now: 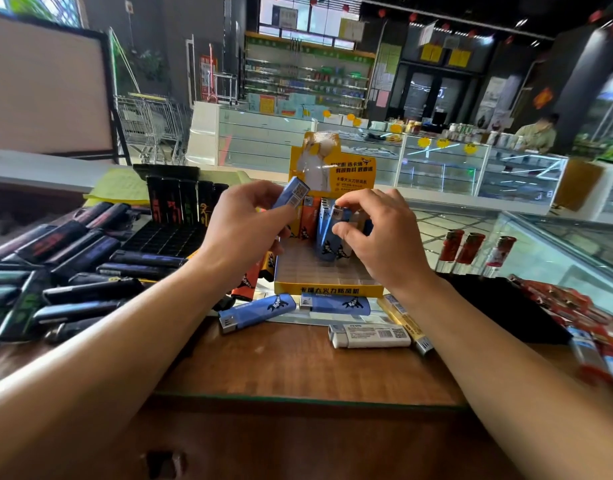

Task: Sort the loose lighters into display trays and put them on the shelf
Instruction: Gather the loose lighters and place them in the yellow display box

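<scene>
Blue lighters (327, 233) pinched by both hands (244, 226) above yellow tray (327, 289), black lighters (73, 271) alongside.

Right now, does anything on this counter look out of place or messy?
Yes. The yellow tray is mostly unfilled while blue lighters and a white lighter lie flat in front of it. Dark lighters sit heaped at left beside the black tray. The left hand holds another blue one.

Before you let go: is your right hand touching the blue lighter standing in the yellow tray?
Touching. The head view shows the right hand pinching the blue lighter's metal top, thumb against its body.
</scene>
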Available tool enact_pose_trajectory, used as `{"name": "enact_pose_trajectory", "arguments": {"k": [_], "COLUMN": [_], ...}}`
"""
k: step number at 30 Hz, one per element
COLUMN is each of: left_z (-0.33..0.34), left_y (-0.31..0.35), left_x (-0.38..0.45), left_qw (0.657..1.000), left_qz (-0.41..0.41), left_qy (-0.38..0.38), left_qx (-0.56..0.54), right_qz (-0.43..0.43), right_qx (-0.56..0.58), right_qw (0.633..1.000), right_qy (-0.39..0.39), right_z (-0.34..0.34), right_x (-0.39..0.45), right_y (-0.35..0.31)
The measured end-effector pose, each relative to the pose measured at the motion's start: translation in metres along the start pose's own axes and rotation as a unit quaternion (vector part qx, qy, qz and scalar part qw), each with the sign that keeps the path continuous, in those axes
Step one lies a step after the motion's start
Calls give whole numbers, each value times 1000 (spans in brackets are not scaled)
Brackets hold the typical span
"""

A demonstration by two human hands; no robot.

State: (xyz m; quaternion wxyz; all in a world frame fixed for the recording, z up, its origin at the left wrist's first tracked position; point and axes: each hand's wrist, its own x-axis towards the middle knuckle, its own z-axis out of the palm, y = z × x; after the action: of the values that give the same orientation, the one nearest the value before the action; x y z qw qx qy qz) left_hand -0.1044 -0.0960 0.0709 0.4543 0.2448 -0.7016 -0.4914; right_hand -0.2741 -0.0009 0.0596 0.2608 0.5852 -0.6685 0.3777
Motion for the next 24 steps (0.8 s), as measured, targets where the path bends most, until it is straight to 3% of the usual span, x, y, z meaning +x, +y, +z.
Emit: {"name": "enact_pose_trajectory", "arguments": {"k": [13, 19, 24], "left_z": [0, 0, 2], "left_y": [-2, -2, -2], "left_x": [0, -1, -3], "left_qw": [999, 998, 996], "left_qz": [25, 39, 59], "left_qy": [-8, -26, -55], "left_qx": [40, 40, 48], "right_qz": [-40, -3, -59], "right_qx": [-59, 26, 69], "right_qw": [997, 1000, 996], "right_qy": [-22, 0, -4], "right_z": [7, -6, -6], "right_x": [0, 0, -1], "right_y": [5, -1, -10]}}
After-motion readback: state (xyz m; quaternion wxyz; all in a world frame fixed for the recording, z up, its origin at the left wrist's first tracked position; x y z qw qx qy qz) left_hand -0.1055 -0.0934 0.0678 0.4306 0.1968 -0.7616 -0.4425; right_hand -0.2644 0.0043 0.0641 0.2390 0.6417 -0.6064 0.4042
